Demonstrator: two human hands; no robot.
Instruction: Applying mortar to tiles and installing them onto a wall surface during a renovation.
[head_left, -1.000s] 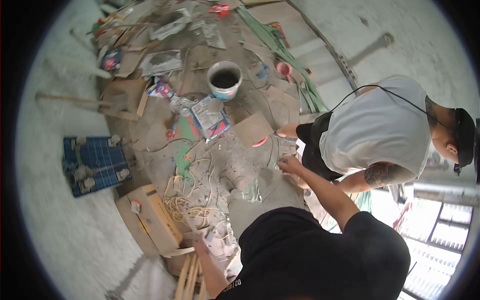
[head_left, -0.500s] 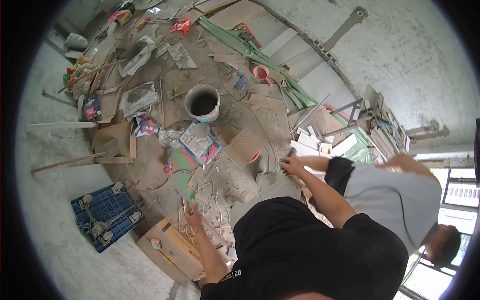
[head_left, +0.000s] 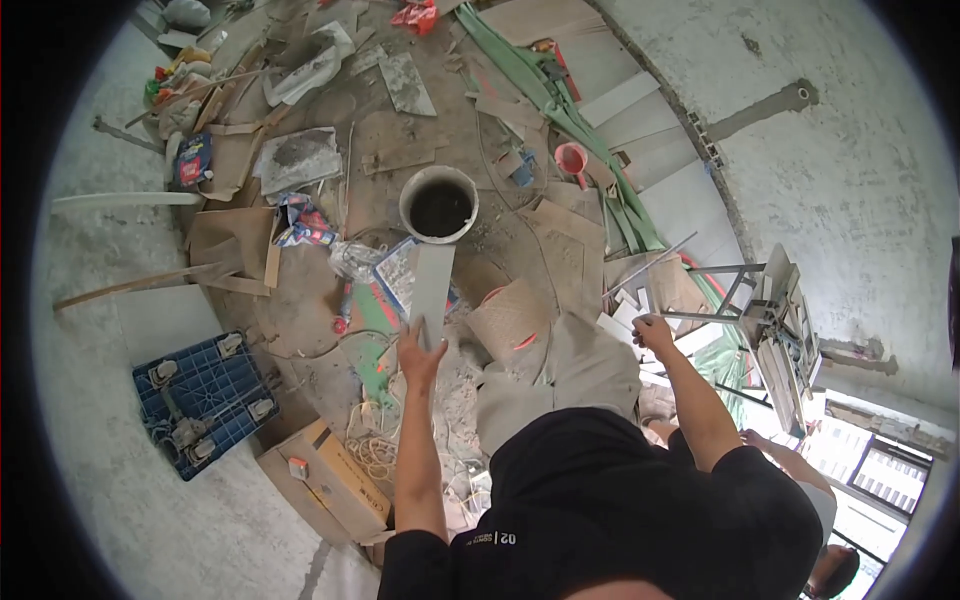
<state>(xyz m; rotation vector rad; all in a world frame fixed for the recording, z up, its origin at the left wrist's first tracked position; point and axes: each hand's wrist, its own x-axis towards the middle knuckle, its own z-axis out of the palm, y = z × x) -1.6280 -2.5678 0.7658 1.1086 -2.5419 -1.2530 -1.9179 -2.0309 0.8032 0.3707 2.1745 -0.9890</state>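
Note:
A long, narrow, pale grey strip (head_left: pixel 432 283) stands out in front of me, its far end near the bucket. My left hand (head_left: pixel 422 358) grips it near the lower part, thumb out to the right side. Over to the right, my right hand (head_left: pixel 652 336) is closed, fingers curled; whatever it may hold is too small to make out. Dark material fills the round bucket (head_left: pixel 408 212) beyond the strip. Partly behind the strip lies a blue-and-white packet (head_left: pixel 393 275). Below and between my arms is a crumpled grey sheet (head_left: pixel 590 365).
A blue wheeled platform (head_left: pixel 205 400) leans at left, beside a cardboard box (head_left: pixel 325 480). Right of the bucket lie a red dipper (head_left: pixel 571 160) and cardboard (head_left: pixel 512 318). Boards and a metal frame (head_left: pixel 775 320) stand at right. Another person (head_left: pixel 815 505) is at lower right.
The pale strip has come into my left hand, which has moved up and slightly right. My right hand has shifted right. The other person has moved lower right, and the whole view has shifted.

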